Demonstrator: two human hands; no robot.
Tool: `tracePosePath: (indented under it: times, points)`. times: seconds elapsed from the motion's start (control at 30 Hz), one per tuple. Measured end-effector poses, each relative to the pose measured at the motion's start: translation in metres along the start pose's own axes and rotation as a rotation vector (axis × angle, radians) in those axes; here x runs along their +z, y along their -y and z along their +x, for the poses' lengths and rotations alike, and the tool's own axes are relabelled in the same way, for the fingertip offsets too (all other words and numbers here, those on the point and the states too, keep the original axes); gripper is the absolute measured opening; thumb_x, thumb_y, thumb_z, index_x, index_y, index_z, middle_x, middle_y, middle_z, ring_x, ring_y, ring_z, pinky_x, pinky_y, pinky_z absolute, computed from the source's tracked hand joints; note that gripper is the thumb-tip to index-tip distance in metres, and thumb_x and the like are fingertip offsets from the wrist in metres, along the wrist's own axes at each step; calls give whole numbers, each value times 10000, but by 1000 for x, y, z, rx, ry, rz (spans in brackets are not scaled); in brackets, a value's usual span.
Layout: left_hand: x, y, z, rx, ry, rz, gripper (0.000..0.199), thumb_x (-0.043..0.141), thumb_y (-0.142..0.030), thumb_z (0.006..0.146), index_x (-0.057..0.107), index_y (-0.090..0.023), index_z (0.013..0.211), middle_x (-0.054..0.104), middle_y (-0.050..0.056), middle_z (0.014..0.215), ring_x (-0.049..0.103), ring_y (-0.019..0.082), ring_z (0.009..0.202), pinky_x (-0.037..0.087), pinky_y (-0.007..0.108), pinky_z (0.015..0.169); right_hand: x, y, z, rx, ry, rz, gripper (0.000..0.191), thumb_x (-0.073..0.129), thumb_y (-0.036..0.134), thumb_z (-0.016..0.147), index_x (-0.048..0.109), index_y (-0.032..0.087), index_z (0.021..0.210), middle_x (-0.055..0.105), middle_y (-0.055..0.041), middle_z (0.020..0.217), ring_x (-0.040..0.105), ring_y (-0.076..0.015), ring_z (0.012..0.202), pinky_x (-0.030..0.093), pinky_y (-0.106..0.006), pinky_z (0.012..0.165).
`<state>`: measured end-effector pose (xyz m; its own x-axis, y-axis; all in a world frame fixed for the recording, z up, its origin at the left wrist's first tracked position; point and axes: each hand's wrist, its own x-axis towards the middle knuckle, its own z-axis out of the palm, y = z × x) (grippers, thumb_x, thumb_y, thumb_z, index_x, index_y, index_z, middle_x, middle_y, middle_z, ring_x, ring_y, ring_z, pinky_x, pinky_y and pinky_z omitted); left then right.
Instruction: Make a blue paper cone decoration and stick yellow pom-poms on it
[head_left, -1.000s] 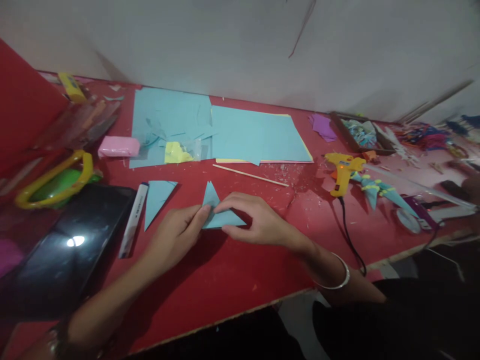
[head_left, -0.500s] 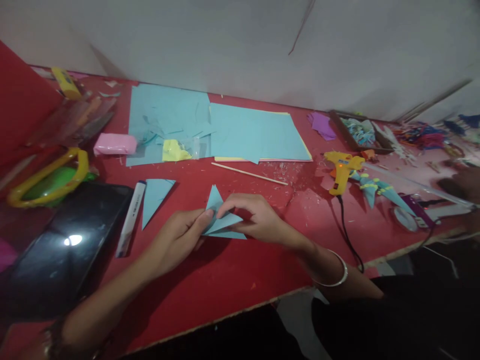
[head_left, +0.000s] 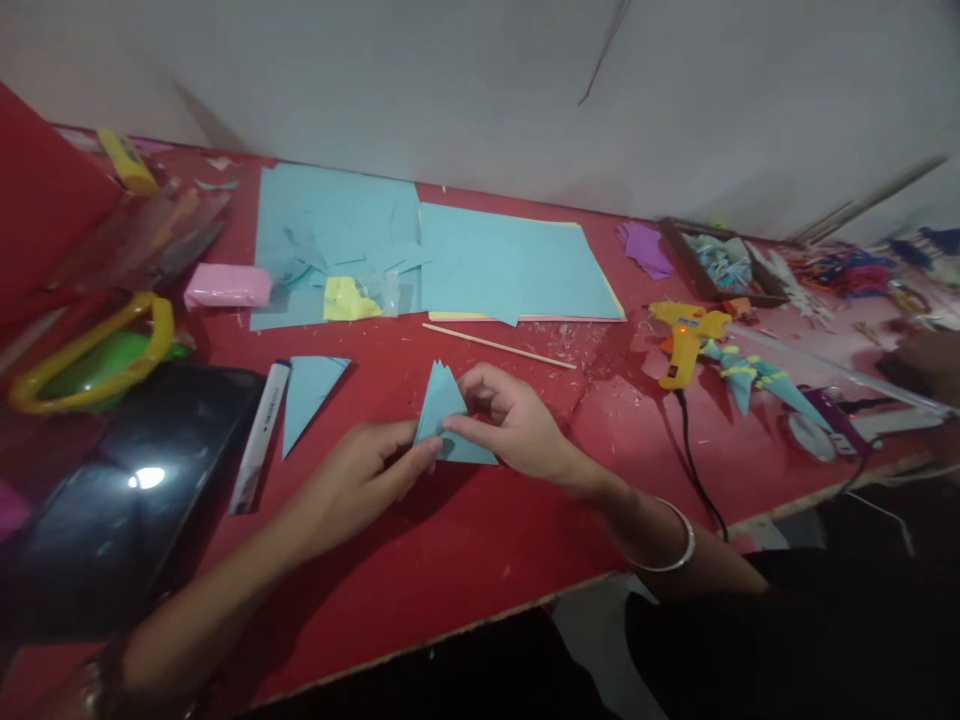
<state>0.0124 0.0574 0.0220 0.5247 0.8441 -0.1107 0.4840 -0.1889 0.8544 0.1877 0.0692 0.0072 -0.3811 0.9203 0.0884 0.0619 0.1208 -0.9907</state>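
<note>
Paper flaps [head_left: 441,402] closer together than before

2 hands [head_left: 375,468] [head_left: 526,428] hold blue paper [head_left: 441,400], apparently folded.

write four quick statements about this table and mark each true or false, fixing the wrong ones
1. The left hand and right hand touch the folded light-blue paper triangle. True.
2. The white stick-shaped marker lies right of the folded triangle. False: the marker lies left of it.
3. A thin, pale, straight stick lies beyond the hands. True.
4. The right hand holds the yellow pistol-shaped glue gun. False: the glue gun rests on the red table.
</note>
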Motion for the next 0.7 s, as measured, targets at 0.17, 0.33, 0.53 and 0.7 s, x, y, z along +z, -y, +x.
tracePosePath:
  times: [0.17,0.33,0.53,0.7]
  points:
    - [2,3,-1,-57,10,-14,394,359,-427,844,498,-177,573,425,-61,420,407,75,389,297,177,396,1,0,0,53,-19,56,285,611,263,720,414,202,917,477,47,702,479,-75,610,399,-205,548]
    - [0,1,-1,-96,-45,13,407,383,-431,829,498,-182,528,414,-62,381,399,77,363,280,184,382,1,0,0,97,32,43,271,580,315,751,464,188,961,488,35,687,484,-88,606,396,-218,549]
    - [-1,-1,0,-102,-74,21,421,394,-424,811,463,-188,469,413,-58,356,391,77,348,273,189,375,-1,7,-1,164,52,-211,341,493,417,798,434,169,572,340,49,551,346,-67,517,284,-205,468]
    - [0,0,0,-144,-51,-64,414,396,-441,796,507,-187,489,415,-59,317,380,75,322,273,184,361,-2,9,0,126,80,-194,332,456,409,818,416,174,588,327,46,574,328,-70,530,278,-206,482]
